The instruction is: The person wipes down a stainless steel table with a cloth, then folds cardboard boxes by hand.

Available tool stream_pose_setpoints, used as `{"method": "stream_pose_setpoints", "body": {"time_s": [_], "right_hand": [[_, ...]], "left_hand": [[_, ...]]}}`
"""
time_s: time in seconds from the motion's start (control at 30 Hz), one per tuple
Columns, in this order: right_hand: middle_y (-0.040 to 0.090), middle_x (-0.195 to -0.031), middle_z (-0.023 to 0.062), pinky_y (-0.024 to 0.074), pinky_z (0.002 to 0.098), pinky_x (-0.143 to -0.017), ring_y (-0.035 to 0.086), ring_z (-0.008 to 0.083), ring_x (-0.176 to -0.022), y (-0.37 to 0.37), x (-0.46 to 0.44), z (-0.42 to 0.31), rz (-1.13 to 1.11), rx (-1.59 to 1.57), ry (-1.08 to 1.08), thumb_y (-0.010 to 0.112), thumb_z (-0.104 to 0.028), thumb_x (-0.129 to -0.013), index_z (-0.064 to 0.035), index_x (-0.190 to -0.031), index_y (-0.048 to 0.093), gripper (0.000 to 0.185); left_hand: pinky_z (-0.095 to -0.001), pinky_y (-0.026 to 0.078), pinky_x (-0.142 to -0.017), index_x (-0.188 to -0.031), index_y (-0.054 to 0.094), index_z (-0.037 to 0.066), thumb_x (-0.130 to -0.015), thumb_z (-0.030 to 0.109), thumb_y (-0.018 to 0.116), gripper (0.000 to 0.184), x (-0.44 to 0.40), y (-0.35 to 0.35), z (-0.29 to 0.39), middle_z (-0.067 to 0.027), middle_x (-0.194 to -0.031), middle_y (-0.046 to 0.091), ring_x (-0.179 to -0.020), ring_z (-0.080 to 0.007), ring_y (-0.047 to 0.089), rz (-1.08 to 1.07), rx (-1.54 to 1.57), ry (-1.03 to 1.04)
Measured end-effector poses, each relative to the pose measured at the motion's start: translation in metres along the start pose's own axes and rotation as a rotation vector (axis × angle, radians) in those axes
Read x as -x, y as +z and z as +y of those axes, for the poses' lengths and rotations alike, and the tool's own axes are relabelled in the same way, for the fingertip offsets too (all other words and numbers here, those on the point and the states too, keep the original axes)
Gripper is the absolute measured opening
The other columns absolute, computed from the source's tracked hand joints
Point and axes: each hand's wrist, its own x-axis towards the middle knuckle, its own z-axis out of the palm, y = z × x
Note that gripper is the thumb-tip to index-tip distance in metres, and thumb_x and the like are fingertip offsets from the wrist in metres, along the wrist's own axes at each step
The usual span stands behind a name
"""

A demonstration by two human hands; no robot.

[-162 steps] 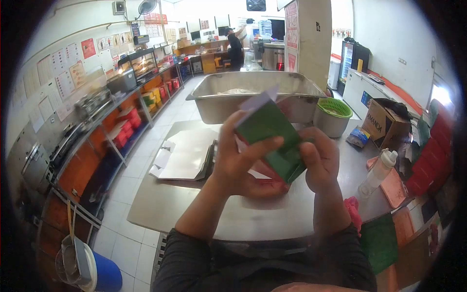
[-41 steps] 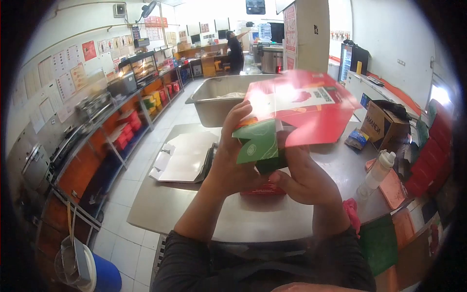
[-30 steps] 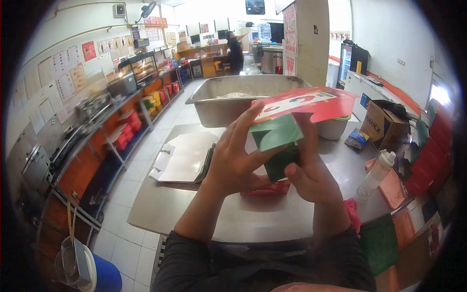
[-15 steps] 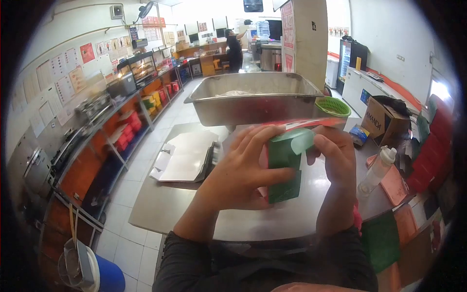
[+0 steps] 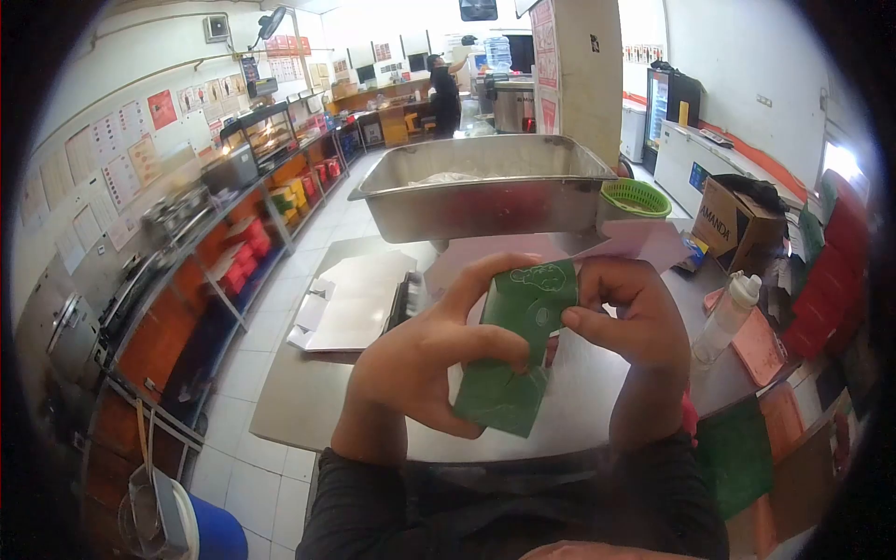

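A partly folded cardboard food box (image 5: 518,303) is held up between my hands above the metal table. Its green printed panel faces me, and pale pinkish flaps spread out behind it. My left hand (image 5: 420,364) grips the left side, with the thumb lying across the green panel and the fingers partly hidden behind. At the upper right edge my right hand (image 5: 639,313) pinches the board between thumb and curled fingers. Left of the box, a stack of flat white cardboard sheets (image 5: 355,294) lies on the table.
A large steel pan (image 5: 485,201) stands at the table's far side, with a green basket (image 5: 635,199) beside it. To the right are a clear bottle (image 5: 728,317) and a brown carton (image 5: 737,224). Shelving runs along the left wall; a person (image 5: 444,93) stands far back.
The box has turned and tilted, so its green panel shows more fully. The pale round tab that stood out is no longer raised. My left hand has moved slightly left and down.
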Motion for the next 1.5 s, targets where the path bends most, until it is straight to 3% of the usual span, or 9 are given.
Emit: {"method": "stream_pose_setpoints", "body": {"time_s": [0.23,0.57,0.63,0.73,0.93,1.03,1.1,1.37,1.5], "right_hand": [[0.056,-0.066,-0.0056,0.0353,0.0244,-0.056,0.046,0.0029,-0.062,0.007,-0.002,-0.003,0.054,-0.031,0.074,0.076,-0.016,-0.094,-0.0057,-0.074,0.062,0.026],[0.055,-0.063,-0.0006,0.0343,0.0304,-0.054,0.047,0.0083,-0.059,0.015,-0.007,0.016,0.176,0.269,-0.262,0.080,-0.016,-0.094,-0.0035,-0.070,0.061,0.033],[0.059,-0.070,0.0012,0.0383,0.0308,-0.057,0.050,0.0100,-0.064,0.020,-0.002,0.008,0.164,0.302,-0.219,0.079,-0.015,-0.094,-0.0031,-0.075,0.063,0.028],[0.071,-0.096,0.0013,0.0485,0.0293,-0.082,0.062,0.0103,-0.093,0.036,0.002,0.001,0.218,0.206,-0.178,0.071,-0.008,-0.099,-0.0009,-0.098,0.074,0.008],[0.064,-0.113,0.0090,0.0481,0.0317,-0.091,0.059,0.0165,-0.100,0.033,-0.005,0.009,0.259,0.084,-0.152,0.065,-0.018,-0.103,0.0003,-0.128,0.061,0.031],[0.058,-0.120,0.0133,0.0480,0.0343,-0.093,0.059,0.0189,-0.101,0.032,-0.014,0.015,0.249,0.401,-0.364,0.061,-0.030,-0.106,0.0001,-0.135,0.054,0.043],[0.056,-0.124,0.0154,0.0502,0.0376,-0.088,0.062,0.0247,-0.095,0.052,-0.021,0.023,0.201,0.157,-0.427,0.058,-0.039,-0.106,-0.0010,-0.140,0.048,0.052],[0.066,-0.093,0.0207,0.0529,0.0399,-0.076,0.067,0.0408,-0.082,0.040,-0.031,0.033,0.323,0.325,-0.256,0.054,-0.027,-0.108,-0.0032,-0.126,0.056,0.030],[0.069,-0.089,0.0126,0.0509,0.0337,-0.070,0.064,0.0188,-0.076,0.013,-0.030,0.029,0.512,0.350,-0.173,0.060,-0.032,-0.107,-0.0012,-0.112,0.066,0.032]], "left_hand": [[-0.0552,0.039,-0.114,-0.105,0.070,0.022,-0.053,0.018,0.090,0.056,-0.003,0.012,0.008,-0.0218,-0.155,0.035,-0.139,-0.0482,0.044,0.049,-0.349,-0.117],[-0.0576,0.037,-0.114,-0.100,0.068,0.025,-0.060,0.020,0.089,0.046,-0.007,0.018,0.006,-0.0191,-0.151,0.037,-0.140,-0.0460,0.042,0.123,-0.553,-0.029],[-0.0581,0.036,-0.114,-0.099,0.067,0.025,-0.061,0.020,0.089,0.044,-0.008,0.019,0.005,-0.0185,-0.150,0.037,-0.140,-0.0455,0.042,0.142,-0.589,-0.009],[-0.0589,0.036,-0.114,-0.097,0.067,0.026,-0.063,0.020,0.088,0.041,-0.009,0.023,-0.001,-0.0177,-0.149,0.038,-0.140,-0.0449,0.041,0.185,-0.661,0.022],[-0.0603,0.035,-0.114,-0.094,0.065,0.028,-0.067,0.021,0.088,0.036,-0.009,0.029,-0.014,-0.0160,-0.146,0.039,-0.140,-0.0435,0.041,0.292,-0.814,0.101],[-0.0608,0.035,-0.113,-0.104,0.062,0.028,-0.069,0.019,0.086,0.043,-0.011,0.032,-0.023,-0.0174,-0.145,0.040,-0.139,-0.0446,0.041,0.348,-0.864,0.145],[-0.0607,0.035,-0.113,-0.112,0.059,0.027,-0.069,0.019,0.085,0.050,-0.012,0.040,-0.028,-0.0187,-0.145,0.040,-0.139,-0.0455,0.041,0.453,-0.797,0.151],[-0.0632,0.035,-0.114,-0.143,0.042,0.020,-0.071,0.027,0.088,0.086,-0.019,0.057,-0.040,-0.0255,-0.156,0.034,-0.139,-0.0524,0.042,0.503,-0.614,0.030],[-0.0574,0.043,-0.110,-0.143,0.043,0.017,-0.073,0.038,0.091,0.088,-0.014,0.041,-0.071,-0.0265,-0.153,0.043,-0.137,-0.0481,0.049,0.484,-0.472,0.201]]}}
